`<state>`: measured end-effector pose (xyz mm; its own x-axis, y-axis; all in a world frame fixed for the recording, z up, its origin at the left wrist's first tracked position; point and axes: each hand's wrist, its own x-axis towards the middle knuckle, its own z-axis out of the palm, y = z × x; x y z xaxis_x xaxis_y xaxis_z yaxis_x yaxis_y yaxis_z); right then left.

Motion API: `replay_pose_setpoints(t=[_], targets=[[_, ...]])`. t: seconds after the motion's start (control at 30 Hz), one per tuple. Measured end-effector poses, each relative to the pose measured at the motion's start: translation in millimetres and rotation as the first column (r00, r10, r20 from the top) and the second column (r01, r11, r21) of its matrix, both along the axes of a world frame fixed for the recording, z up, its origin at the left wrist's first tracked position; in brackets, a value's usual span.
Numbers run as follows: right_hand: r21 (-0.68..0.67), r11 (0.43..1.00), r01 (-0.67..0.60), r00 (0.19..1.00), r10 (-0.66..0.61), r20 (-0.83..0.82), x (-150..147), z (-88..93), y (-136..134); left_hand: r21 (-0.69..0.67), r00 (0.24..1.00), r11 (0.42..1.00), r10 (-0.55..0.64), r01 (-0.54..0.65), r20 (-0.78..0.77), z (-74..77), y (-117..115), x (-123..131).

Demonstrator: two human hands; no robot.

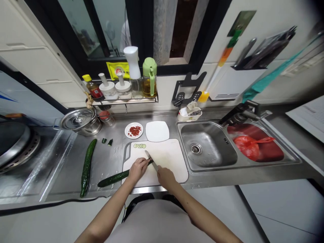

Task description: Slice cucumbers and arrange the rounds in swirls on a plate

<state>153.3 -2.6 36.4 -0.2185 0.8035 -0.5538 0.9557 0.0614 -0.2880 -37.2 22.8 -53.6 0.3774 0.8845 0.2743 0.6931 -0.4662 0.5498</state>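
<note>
My left hand is closed over a long dark green cucumber, which lies slantwise across the lower left of the white cutting board and sticks out past its edge. A knife is gripped in my right hand, its blade at the cucumber's right end, close to my left fingers. Several thin cucumber slices lie in an overlapping row near the board's top. Left of the board, a second whole cucumber rests on the steel counter, with small cut-off ends above it.
Behind the board stand a plate of small red pieces and a white square plate. A double sink with a red bag is at right. A lidded pot and stove are at left, below a condiment rack.
</note>
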Motion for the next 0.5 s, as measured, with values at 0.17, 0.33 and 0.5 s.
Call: replay_pose_setpoints(t=[0.17,0.33,0.5], targets=[[0.009,1.000,-0.002,1.000,0.002,0.028,-1.6,-3.4,0.9,-0.001,1.000,1.000,0.009,-0.009,-0.004,-3.4,0.0,-0.6],[0.030,1.000,0.002,1.000,-0.002,0.012,-3.0,-4.3,1.6,0.016,1.000,1.000,0.014,-0.014,-0.003,-3.5,0.3,0.1],[0.022,1.000,-0.010,1.000,0.010,0.028,0.0,-3.5,-2.1,0.032,1.000,0.999,0.014,-0.014,0.001,-4.4,0.2,0.5]])
